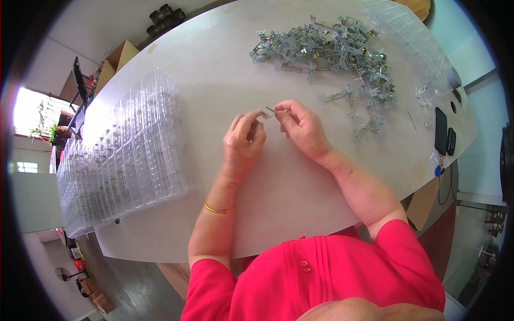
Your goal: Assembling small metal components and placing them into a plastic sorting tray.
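Observation:
Over the middle of the white table, both my hands meet at a small metal part [266, 113], grey with a brass-coloured bit. My left hand [243, 140], a gold bangle on its wrist, is closed with the part between thumb and fingers. From the other side, my right hand [304, 128] pinches the thin grey end of it. Whether this is one piece or two touching is too small to tell. Beyond my right hand lies a big heap of similar metal brackets [332, 48], and several looser ones [369, 128] spread toward me.
Stacked clear plastic trays [128, 144] with rows of compartments stand at the left. Another clear tray [407, 32] lies at the far right. Near the right edge are a black phone [440, 131], a small black object [451, 141] and a thin metal rod [412, 121].

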The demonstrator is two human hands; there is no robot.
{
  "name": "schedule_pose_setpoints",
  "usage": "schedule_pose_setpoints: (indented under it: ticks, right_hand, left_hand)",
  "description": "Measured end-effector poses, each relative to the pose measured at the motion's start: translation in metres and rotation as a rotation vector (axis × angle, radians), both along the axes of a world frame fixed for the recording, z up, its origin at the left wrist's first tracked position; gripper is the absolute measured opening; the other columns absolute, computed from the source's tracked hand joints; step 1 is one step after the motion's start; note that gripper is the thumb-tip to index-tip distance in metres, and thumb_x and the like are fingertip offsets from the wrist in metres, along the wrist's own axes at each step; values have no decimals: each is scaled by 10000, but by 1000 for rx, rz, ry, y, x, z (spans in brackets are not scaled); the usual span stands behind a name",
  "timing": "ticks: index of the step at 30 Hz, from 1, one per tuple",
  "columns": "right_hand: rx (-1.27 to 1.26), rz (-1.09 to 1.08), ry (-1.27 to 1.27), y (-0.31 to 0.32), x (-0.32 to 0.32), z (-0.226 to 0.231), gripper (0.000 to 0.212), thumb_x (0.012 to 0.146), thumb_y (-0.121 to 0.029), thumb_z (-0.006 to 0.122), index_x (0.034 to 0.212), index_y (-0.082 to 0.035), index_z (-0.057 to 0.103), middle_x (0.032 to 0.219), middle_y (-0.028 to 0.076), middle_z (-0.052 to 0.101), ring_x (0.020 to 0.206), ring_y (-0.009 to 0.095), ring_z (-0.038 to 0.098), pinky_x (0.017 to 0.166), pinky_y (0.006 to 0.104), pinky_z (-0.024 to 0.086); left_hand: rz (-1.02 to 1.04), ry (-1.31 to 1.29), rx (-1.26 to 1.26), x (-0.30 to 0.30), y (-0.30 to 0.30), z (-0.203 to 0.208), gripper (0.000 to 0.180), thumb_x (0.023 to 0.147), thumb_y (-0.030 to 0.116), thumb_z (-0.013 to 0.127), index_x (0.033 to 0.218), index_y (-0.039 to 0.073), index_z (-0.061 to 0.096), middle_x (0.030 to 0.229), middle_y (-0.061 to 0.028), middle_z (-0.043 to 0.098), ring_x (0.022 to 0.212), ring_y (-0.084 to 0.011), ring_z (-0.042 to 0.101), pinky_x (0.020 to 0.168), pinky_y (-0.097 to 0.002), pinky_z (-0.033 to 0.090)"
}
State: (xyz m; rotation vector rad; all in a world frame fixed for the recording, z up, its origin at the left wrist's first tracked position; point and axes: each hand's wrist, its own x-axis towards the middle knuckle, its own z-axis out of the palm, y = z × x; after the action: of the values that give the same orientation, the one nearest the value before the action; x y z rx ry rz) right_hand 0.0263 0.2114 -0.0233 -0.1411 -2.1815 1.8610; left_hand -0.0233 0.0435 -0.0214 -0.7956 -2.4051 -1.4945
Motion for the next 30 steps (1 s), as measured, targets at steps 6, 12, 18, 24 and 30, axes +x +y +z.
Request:
schedule_pose_setpoints:
  ticks: [6,12,18,24,30]
  right_hand:
    - [-342,162,-162,4,0,4,208,1053,-164,506,1174,-29,609,886,35,645,729,83,603,628,244,522]
    - [-528,216,-177,11,-4,0,201,1024,-154,529,1103,-3,635,923,44,648,802,112,611,772,295,551]
    - [-456,235,-231,18,-5,-1,157,1009,-171,596,1048,-28,646,997,64,671,953,130,640,880,282,520]
    - [-573,111,-14,14,-5,-2,152,1020,-197,612,1054,-52,642,1048,49,674,1020,117,609,959,296,495]
    - [-376,232,147,8,-1,3,54,988,-102,649,1005,-51,645,1068,30,667,1009,110,594,921,292,491]
  left_hand:
    - [-62,43,-34,2,-1,0,306,853,-45,651,1144,39,690,877,-49,641,680,-96,589,599,-262,513]
    - [-102,86,-63,3,-1,-1,322,829,-65,645,1132,38,685,885,-59,647,668,-105,598,593,-271,517]
    - [-204,195,-114,5,3,-3,308,791,-58,639,1075,55,680,840,-85,647,653,-175,623,604,-321,540]
    - [-133,-249,-13,6,-1,4,248,856,20,651,1103,6,670,806,-53,663,646,-111,602,605,-282,513]
    - [-123,-616,157,2,-4,11,240,902,91,637,1114,-18,658,799,-17,666,667,-64,581,615,-242,496]
